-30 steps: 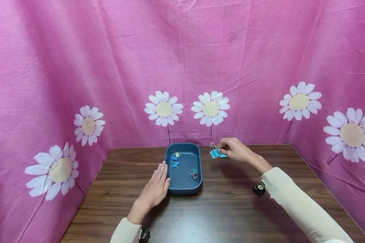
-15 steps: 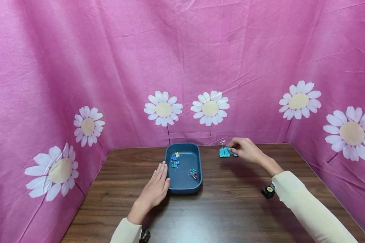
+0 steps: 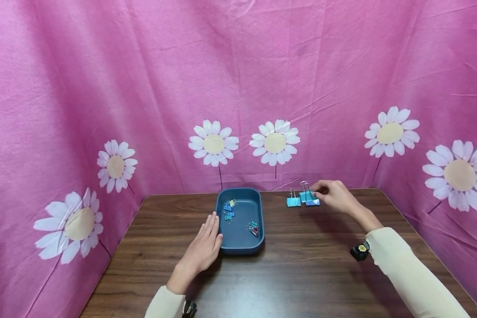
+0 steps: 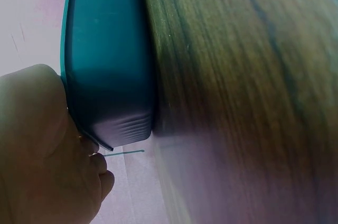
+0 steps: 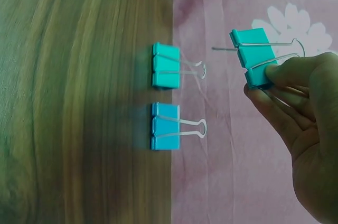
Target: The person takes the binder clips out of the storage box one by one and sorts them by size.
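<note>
A teal binder clip (image 5: 256,57) is pinched between the thumb and fingers of my right hand (image 3: 334,196), held up off the table. Below it in the head view stands a blue binder clip (image 3: 312,202). To the left of that stands another teal binder clip (image 5: 166,66), apart from the blue one. My left hand (image 3: 202,245) lies with straight fingers along the left side of a dark blue tray (image 3: 242,250). In the left wrist view that hand shows beside the tray's outer wall (image 4: 108,49).
Inside the tray, several small binder clips (image 3: 229,211) lie at the left, yellow and blue among them. A small group with red and teal clips (image 3: 254,228) sits near its right wall. A pink flowered curtain (image 3: 242,88) hangs behind the wooden table (image 3: 286,274).
My right hand has moved right, carrying the teal clip past the standing teal clip to the blue one. The standing teal and blue clips have come into plainer view. My left hand has stayed still.
</note>
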{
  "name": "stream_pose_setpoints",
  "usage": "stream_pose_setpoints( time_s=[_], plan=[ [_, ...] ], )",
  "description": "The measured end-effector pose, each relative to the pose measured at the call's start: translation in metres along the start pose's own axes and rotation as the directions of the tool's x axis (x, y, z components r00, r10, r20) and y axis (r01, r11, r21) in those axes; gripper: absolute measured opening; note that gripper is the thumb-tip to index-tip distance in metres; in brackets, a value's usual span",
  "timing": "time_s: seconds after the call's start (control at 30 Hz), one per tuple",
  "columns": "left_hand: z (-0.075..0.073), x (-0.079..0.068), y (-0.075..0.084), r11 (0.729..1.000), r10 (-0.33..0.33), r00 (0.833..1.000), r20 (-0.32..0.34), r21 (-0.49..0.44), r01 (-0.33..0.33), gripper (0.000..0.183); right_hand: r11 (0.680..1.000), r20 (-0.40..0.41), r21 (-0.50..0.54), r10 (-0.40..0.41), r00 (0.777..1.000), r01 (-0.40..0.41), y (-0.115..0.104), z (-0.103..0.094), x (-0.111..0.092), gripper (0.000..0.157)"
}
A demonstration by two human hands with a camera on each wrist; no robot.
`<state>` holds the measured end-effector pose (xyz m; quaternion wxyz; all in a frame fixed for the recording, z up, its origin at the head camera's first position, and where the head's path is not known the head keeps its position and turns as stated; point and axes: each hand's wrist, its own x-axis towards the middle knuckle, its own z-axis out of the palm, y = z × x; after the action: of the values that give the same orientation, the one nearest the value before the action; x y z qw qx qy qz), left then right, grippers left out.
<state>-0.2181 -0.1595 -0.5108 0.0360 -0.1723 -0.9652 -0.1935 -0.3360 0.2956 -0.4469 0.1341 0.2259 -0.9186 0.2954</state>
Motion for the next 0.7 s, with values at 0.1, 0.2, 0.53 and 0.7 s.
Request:
stream_pose_setpoints(
  time_s=[0.1,0.2,0.53,0.7],
  plan=[
    [0.0,0.0,0.0,1.0,0.0,1.0,0.002,0.003,0.0,0.061,1.0,-0.009,0.0,0.026,1.0,-0.026,0.009,-0.001,-0.004,0.013],
    [-0.001,0.0,0.0,1.0,0.002,1.0,-0.004,-0.001,-0.002,0.061,0.999,-0.021,0.001,0.049,0.999,-0.049,0.018,-0.001,-0.007,0.013],
    [-0.001,-0.002,0.002,1.0,0.007,1.0,-0.015,-0.001,-0.007,0.059,0.996,-0.074,-0.021,0.087,0.993,-0.088,0.043,-0.009,-0.019,0.013],
    [-0.001,-0.002,0.002,1.0,0.008,1.0,-0.015,-0.004,-0.008,0.06,0.995,-0.105,-0.018,0.096,0.99,-0.099,0.056,-0.009,-0.024,0.013]
  ],
)
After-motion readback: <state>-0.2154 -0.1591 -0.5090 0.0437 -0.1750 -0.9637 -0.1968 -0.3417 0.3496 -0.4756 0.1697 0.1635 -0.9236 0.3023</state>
